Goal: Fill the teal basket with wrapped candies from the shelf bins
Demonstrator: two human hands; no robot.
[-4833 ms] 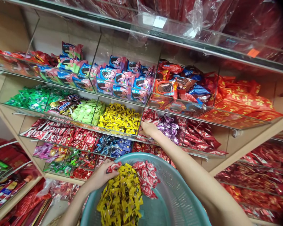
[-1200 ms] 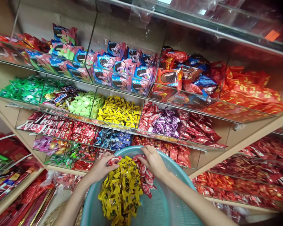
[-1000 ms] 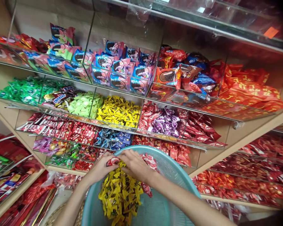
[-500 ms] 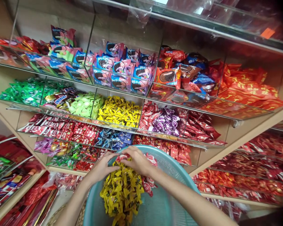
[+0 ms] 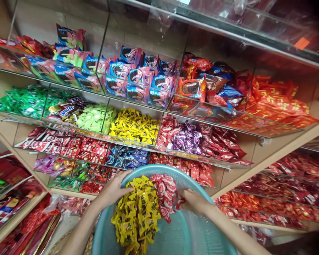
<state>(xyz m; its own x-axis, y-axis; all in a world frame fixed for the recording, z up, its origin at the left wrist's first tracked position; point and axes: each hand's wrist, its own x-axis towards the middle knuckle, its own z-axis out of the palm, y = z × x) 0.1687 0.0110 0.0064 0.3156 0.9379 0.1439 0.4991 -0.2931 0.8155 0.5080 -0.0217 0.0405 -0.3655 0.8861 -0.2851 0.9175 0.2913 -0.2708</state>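
Note:
A teal plastic basket (image 5: 184, 226) with a mesh wall stands in front of me. My left hand (image 5: 117, 189) grips its left rim, thumb inside and fingers over the outside. Yellow-wrapped candies (image 5: 138, 212) lie heaped in the left part of the basket. Beside them, against the far wall, is a smaller pile of red-and-white wrapped candies (image 5: 164, 194). Inside the basket, just right of that pile, my right hand (image 5: 194, 202) is closed, with a red-and-white candy showing at its fingertips.
Clear-fronted shelves rise behind the basket. They hold yellow candies (image 5: 134, 125), purple candies (image 5: 187, 136), green candies (image 5: 23, 101) and packed cookies (image 5: 138, 76). More red packets (image 5: 276, 209) fill the lower right shelves. A wooden shelf edge (image 5: 268, 156) slants along the right.
My right hand has moved right, from the yellow heap near the far rim to the red-and-white candies, uncovering both piles. My left hand stays on the rim.

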